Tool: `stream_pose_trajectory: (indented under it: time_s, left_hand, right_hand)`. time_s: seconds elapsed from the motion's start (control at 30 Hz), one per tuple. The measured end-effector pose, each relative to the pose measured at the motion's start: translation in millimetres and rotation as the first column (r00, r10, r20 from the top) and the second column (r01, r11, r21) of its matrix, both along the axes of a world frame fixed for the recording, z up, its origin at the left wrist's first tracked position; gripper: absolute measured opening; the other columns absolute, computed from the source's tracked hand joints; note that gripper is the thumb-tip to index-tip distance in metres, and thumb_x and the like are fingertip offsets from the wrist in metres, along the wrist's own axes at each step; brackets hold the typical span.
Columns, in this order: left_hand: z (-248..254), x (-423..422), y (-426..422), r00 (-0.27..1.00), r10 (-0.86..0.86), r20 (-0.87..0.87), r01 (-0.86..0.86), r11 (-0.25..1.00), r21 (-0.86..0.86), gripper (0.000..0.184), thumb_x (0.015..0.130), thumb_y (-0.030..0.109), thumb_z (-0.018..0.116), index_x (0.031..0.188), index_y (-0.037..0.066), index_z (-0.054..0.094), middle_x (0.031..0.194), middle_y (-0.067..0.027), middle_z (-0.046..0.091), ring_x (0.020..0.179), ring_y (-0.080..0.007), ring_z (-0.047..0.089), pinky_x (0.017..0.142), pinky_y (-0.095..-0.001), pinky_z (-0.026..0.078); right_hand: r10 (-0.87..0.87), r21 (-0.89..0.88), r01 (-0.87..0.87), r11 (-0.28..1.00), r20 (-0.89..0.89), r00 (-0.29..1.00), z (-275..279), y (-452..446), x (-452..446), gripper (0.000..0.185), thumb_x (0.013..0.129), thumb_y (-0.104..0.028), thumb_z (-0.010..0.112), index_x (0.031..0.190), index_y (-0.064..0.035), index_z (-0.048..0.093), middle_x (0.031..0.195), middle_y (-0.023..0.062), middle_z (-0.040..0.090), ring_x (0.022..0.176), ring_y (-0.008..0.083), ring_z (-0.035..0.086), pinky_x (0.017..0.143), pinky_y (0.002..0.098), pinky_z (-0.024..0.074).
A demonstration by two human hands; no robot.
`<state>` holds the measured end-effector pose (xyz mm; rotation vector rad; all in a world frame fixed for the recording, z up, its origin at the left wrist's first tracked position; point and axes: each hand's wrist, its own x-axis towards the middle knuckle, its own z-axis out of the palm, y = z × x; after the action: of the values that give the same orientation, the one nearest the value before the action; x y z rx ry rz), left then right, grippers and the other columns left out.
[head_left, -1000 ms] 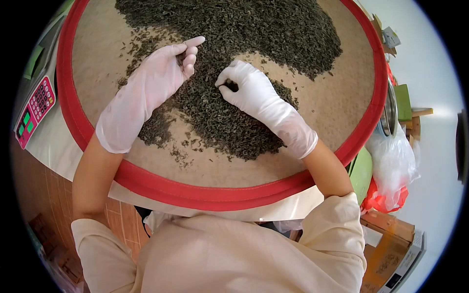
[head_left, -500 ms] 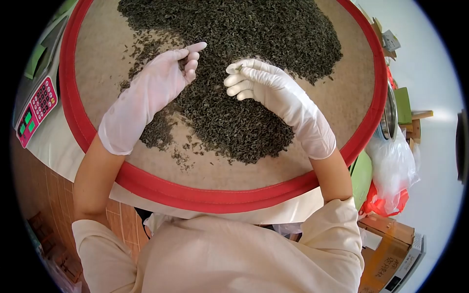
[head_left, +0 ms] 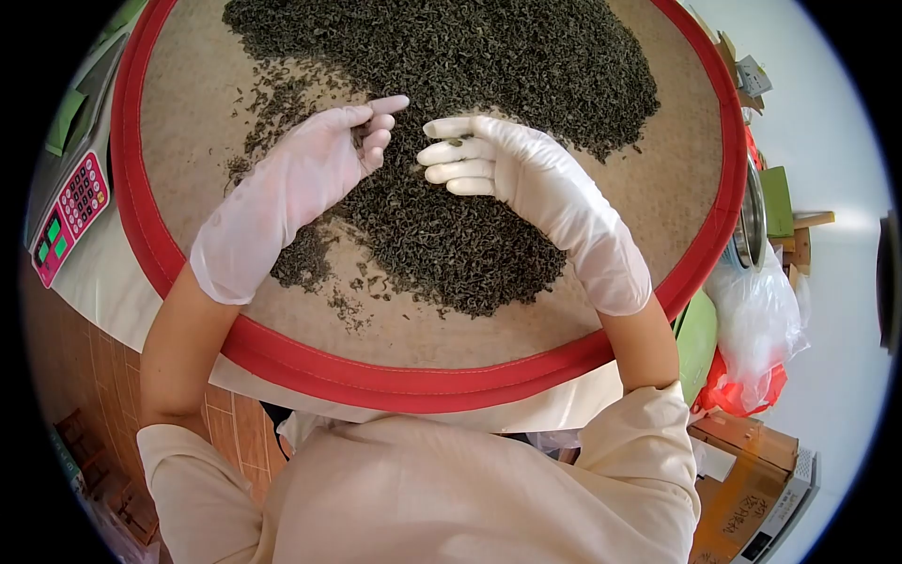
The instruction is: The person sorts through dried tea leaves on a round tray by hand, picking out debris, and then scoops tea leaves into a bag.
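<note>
A wide heap of dark, curled dried leaves, like loose tea [head_left: 470,254], lies on a round beige tray [head_left: 310,334] with a red cloth rim. Both my hands wear thin whitish gloves and hover over the middle of the heap. My left hand [head_left: 348,141] points its index finger toward the right hand, with the thumb close against it and the other fingers loosely curled; nothing shows in it. Just to its right, my right hand [head_left: 489,160] is turned partly palm up with fingers stretched out. A small leaf bit [head_left: 458,142] rests on those fingers.
A scale with a pink keypad [head_left: 70,221] stands at the left beside the tray. On the right are a metal bowl [head_left: 752,216], clear plastic bags [head_left: 756,310], a red bag [head_left: 742,385] and a cardboard box [head_left: 742,479]. Scattered leaf crumbs [head_left: 348,305] lie near the front rim.
My right hand has shifted slightly left and its fingers have straightened from a closer pinch, showing the leaf bit. My left hand has moved a little right and toward me.
</note>
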<state>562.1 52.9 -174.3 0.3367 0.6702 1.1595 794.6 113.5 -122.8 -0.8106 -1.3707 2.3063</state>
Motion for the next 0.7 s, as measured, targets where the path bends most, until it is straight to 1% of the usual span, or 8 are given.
stream_pose_trajectory:
  time_s: [0.1,0.13,0.17,0.27,0.4,0.47,0.6,0.7]
  left_hand:
    - [5,9,-1,0.992,-0.102,-0.077,0.100,0.995,-0.023,0.040,0.099,0.012,0.047,0.133,-0.008,0.044,0.093,-0.0047,0.058,0.081,-0.0099,0.058,0.072,-0.0213,0.054]
    - [7,14,-3,0.992,-0.122,-0.041,0.119,0.990,-0.073,0.035,0.100,0.014,0.046,0.125,-0.009,0.049,0.100,-0.0077,0.057,0.084,-0.0129,0.058,0.074,-0.0228,0.054]
    - [-3,13,-3,0.977,-0.211,0.019,0.212,0.976,-0.042,0.033,0.101,0.018,0.042,0.121,-0.007,0.050,0.106,-0.0096,0.056,0.089,-0.0168,0.059,0.080,-0.0275,0.054]
    - [-4,25,-8,0.918,-0.338,0.208,0.330,0.941,0.074,0.040,0.104,0.028,0.034,0.127,-0.004,0.043,0.112,-0.0116,0.056,0.102,-0.0206,0.059,0.090,-0.0342,0.052]
    - [-11,27,-8,0.897,-0.340,0.284,0.334,0.940,0.071,0.040,0.104,0.029,0.034,0.126,-0.003,0.045,0.114,-0.0130,0.056,0.104,-0.0212,0.059,0.091,-0.0349,0.052]
    - [-3,26,-8,0.936,-0.315,0.156,0.320,0.947,-0.009,0.041,0.104,0.029,0.035,0.127,-0.003,0.045,0.117,-0.0143,0.055,0.105,-0.0209,0.059,0.089,-0.0333,0.053]
    - [-8,24,-8,0.926,-0.327,0.188,0.328,0.944,0.024,0.043,0.104,0.029,0.037,0.127,-0.005,0.045,0.115,-0.0142,0.057,0.103,-0.0196,0.060,0.085,-0.0302,0.054]
    - [-5,23,-8,0.919,-0.346,0.191,0.353,0.936,-0.003,0.044,0.103,0.028,0.039,0.127,-0.007,0.047,0.106,-0.0116,0.059,0.094,-0.0174,0.062,0.080,-0.0278,0.055]
  right_hand:
    - [-0.055,0.116,0.046,0.992,0.076,0.996,4,-7,-1,0.035,0.099,-0.020,0.049,0.124,0.0044,0.056,0.107,0.0174,0.068,0.088,0.0209,0.068,0.077,0.0279,0.0552]
    - [-0.062,0.169,0.043,0.985,0.111,0.992,6,-9,-2,0.032,0.099,-0.016,0.050,0.122,0.0045,0.058,0.106,0.0173,0.068,0.084,0.0197,0.069,0.074,0.0278,0.0566]
    - [-0.059,0.168,0.040,0.985,0.110,0.992,9,-12,-3,0.032,0.099,-0.016,0.050,0.122,0.0045,0.058,0.106,0.0173,0.068,0.084,0.0197,0.069,0.074,0.0278,0.0566]
    - [-0.091,0.245,0.063,0.968,0.105,0.990,14,-24,-7,0.028,0.098,-0.013,0.051,0.118,0.0040,0.061,0.108,0.0156,0.068,0.076,0.0163,0.068,0.066,0.0246,0.0555]
    - [-0.128,0.196,0.106,0.975,0.104,0.986,12,-28,-9,0.028,0.098,-0.012,0.051,0.120,0.0037,0.061,0.107,0.0150,0.069,0.074,0.0153,0.068,0.064,0.0237,0.0549]
    - [-0.126,0.314,0.072,0.947,0.154,0.980,12,-25,-7,0.029,0.098,-0.011,0.051,0.123,0.0010,0.060,0.107,0.0127,0.069,0.072,0.0126,0.067,0.062,0.0220,0.0541]
    - [-0.100,0.386,-0.003,0.923,0.245,0.964,19,-31,-6,0.029,0.097,-0.011,0.052,0.124,-0.0024,0.060,0.107,0.0090,0.070,0.067,0.0092,0.064,0.058,0.0191,0.0516]
    - [-0.420,0.771,0.144,0.621,0.172,0.891,35,-31,-1,0.028,0.094,-0.006,0.054,0.119,-0.0107,0.066,0.093,0.0030,0.071,0.057,0.0053,0.057,0.049,0.0175,0.0456]
